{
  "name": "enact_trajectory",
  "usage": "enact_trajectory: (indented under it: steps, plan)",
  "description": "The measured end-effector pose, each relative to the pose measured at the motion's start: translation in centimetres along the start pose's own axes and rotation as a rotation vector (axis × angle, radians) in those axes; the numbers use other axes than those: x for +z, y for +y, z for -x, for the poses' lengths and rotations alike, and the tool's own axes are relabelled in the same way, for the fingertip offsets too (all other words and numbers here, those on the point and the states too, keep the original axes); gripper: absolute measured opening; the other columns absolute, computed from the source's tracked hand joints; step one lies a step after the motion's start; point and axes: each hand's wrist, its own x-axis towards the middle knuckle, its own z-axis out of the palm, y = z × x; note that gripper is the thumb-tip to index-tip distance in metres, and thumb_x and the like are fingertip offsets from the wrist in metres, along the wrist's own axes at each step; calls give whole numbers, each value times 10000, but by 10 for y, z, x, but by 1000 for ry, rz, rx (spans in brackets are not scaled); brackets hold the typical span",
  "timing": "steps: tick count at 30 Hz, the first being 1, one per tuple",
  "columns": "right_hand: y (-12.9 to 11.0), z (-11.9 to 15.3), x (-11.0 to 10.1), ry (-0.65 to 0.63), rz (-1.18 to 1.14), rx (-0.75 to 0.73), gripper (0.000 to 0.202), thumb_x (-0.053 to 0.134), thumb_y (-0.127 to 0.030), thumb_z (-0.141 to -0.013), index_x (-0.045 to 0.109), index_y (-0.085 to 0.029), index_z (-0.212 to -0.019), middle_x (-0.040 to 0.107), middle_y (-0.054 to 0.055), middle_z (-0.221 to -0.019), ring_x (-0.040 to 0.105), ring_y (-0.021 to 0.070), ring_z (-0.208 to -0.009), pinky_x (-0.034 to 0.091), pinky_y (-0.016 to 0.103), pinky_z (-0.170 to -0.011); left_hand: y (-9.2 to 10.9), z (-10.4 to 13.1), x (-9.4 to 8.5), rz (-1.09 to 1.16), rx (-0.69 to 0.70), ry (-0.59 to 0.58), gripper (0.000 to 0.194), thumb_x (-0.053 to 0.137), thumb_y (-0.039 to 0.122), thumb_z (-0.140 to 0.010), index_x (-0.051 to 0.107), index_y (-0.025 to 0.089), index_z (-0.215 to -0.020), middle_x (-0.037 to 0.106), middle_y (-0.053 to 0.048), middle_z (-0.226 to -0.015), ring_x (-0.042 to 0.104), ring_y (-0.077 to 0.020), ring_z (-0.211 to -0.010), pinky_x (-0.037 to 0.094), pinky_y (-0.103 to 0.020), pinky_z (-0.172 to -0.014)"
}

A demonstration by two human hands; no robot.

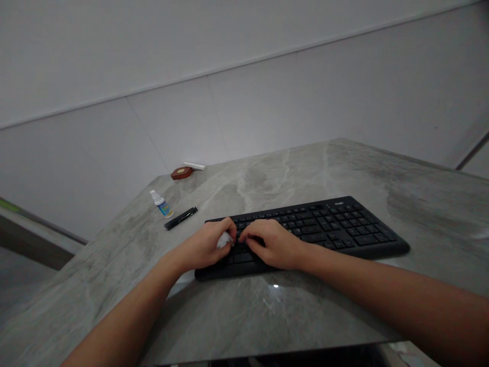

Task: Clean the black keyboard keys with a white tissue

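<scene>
A black keyboard (317,229) lies at a slant on the grey marbled table, its number pad to the right. My left hand (210,243) rests over the keyboard's left end, fingers closed around a crumpled white tissue (225,239). Right beside it, my right hand (273,243) is on the left part of the keys, with fingers curled and thumb bent in. Its fingertips are close to the tissue and touch or nearly touch the keys. Whatever may be between them is too small to make out. Both hands cover several of the left keys.
Left of the keyboard stand a small white spray bottle (162,205) with a blue label and, lying flat, a slim black object (181,218). Farther back are a brown many-sided box (181,173) and a flat white item (194,165). A pale wall (248,107) borders the table (267,178).
</scene>
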Motion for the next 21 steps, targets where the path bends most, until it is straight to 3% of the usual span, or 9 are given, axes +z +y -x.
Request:
enact_trajectory:
  steps: [8, 21]
  plan:
    - [-1, 0, 0, 4, -1, 6, 239, 516, -77, -825, 696, -159, -960, 722, 56, -938, 655, 181, -891, 481, 308, -837, -3, 3, -6, -33, -14, 5, 208, 521, 86, -761, 495, 205, -929, 590, 9, -871, 564, -172, -793, 437, -301, -741]
    - [-1, 0, 1, 6, 9, 7, 232, 518, -84, -827, 703, -155, -949, 723, 60, -928, 659, 184, -877, 487, 311, -824, -10, 1, 10, 30, 34, 86, 156, 500, 118, -840, 468, 204, -966, 604, -11, -916, 579, -169, -814, 458, -299, -742]
